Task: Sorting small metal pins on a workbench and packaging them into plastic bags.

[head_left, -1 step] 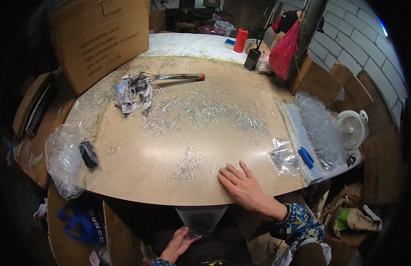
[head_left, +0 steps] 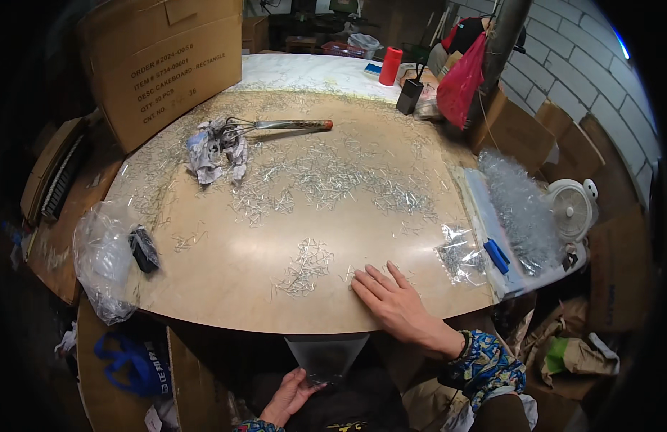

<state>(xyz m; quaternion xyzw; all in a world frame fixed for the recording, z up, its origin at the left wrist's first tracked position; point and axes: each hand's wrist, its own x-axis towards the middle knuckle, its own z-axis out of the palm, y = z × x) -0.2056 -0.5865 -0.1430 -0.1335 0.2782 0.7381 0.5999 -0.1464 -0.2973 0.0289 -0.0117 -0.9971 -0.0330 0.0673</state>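
My right hand (head_left: pixel 397 302) lies on the table near its front edge, fingers stretched and slightly spread. A few small wire pieces lie by its fingertips. Just left of it is a small heap of bent silver wire pieces (head_left: pixel 304 268). Below the table edge, my left hand (head_left: pixel 294 394) grips the lower end of a clear plastic bag (head_left: pixel 327 356) between thumb and fingers. The bag's wide end is up against the table's edge; a few small pieces seem to lie at its bottom. A filled clear packet (head_left: pixel 459 253) of wire pieces rests to the right of my right hand.
A larger spread of wire pieces (head_left: pixel 326 180) covers the table's middle. Behind it lie a hand rake (head_left: pixel 294 124) and crumpled paper (head_left: pixel 204 155). A big carton (head_left: pixel 168 65) stands far left, a plastic bag (head_left: pixel 103 259) near left. At right are plastic bags (head_left: pixel 517 209) and a fan (head_left: pixel 569 209).
My right hand has slid very slightly to the left across the table. The left hand and the bag look the same.
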